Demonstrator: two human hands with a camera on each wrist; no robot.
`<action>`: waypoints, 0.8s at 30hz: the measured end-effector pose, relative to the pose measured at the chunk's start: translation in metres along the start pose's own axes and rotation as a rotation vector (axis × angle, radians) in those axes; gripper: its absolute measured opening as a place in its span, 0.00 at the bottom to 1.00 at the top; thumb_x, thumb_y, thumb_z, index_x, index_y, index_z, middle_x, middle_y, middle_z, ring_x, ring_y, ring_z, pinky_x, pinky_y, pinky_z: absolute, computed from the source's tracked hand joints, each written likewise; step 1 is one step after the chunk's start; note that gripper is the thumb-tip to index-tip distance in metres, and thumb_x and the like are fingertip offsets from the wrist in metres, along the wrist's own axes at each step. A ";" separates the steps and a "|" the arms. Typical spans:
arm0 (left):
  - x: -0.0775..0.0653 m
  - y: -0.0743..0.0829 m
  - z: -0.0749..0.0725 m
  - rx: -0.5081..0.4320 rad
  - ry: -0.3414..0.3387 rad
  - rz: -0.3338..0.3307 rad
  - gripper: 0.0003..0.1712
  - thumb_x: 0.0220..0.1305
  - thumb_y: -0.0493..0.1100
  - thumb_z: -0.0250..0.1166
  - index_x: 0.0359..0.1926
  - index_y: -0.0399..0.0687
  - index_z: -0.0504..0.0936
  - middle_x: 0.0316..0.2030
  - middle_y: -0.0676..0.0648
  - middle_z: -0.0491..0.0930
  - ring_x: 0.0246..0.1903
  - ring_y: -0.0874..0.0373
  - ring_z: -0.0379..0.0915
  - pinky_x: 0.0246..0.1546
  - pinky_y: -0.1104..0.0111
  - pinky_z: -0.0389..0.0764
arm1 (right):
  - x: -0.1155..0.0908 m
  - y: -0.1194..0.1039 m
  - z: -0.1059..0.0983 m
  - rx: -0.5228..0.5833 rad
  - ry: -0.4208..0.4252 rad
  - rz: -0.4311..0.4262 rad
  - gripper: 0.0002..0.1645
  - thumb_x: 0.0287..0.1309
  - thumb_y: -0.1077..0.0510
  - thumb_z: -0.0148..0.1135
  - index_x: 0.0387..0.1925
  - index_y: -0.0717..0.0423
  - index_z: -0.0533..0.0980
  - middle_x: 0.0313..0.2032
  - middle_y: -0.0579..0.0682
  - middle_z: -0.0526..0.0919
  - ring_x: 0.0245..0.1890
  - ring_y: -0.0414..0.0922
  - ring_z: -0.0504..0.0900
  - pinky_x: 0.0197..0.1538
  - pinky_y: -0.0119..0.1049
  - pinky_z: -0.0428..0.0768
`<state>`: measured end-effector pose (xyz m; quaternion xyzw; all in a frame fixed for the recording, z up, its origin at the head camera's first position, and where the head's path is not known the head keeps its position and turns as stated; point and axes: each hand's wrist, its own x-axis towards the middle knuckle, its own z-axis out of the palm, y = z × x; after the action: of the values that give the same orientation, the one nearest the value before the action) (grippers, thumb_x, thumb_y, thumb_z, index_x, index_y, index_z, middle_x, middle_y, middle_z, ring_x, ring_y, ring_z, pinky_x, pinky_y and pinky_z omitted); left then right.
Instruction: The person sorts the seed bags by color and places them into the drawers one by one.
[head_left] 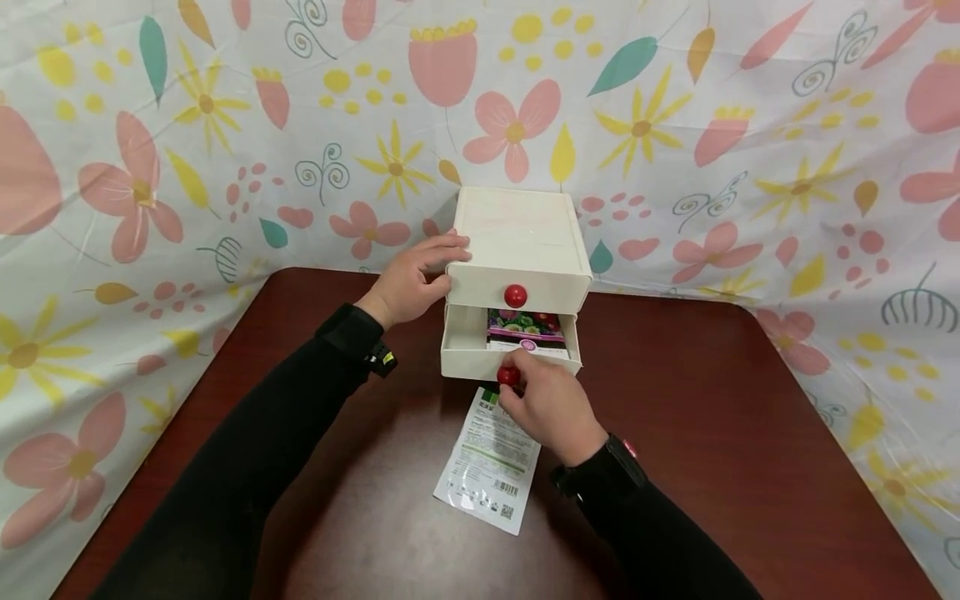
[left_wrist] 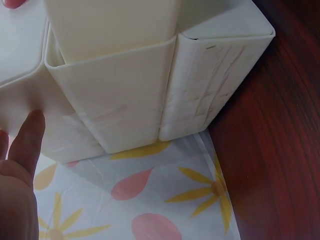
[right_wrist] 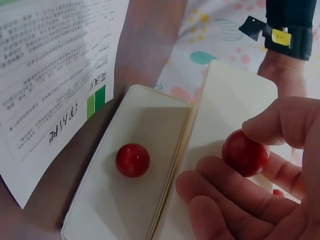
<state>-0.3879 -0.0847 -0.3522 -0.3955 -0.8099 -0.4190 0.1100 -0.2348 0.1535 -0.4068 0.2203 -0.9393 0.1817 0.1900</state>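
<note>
Head view: right hand [head_left: 555, 407] pinches a red knob [head_left: 508, 376]; left hand [head_left: 411, 280], fingers relaxed, touches the cabinet [head_left: 521, 227].

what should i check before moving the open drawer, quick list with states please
1. Red knob of the open drawer pinched by the right hand: ok
2. Left hand touching the drawer unit: ok
3. Top drawer shut: ok
4. Flower packet inside the open drawer: ok
5. Flower packet's far end free of the drawer above: cannot tell, hidden
6. White packet not touching the unit: cannot tell
</note>
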 end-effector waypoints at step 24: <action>-0.002 0.000 0.000 -0.034 -0.003 -0.026 0.23 0.68 0.35 0.54 0.61 0.47 0.81 0.67 0.56 0.69 0.71 0.70 0.49 0.60 0.69 0.69 | 0.033 0.025 0.013 0.138 0.024 0.093 0.14 0.58 0.59 0.65 0.46 0.56 0.76 0.27 0.48 0.80 0.20 0.42 0.73 0.24 0.36 0.74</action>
<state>-0.3870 -0.0859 -0.3528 -0.3872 -0.8080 -0.4334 0.0965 -0.2773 0.1577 -0.4099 0.1868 -0.9315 0.2574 0.1767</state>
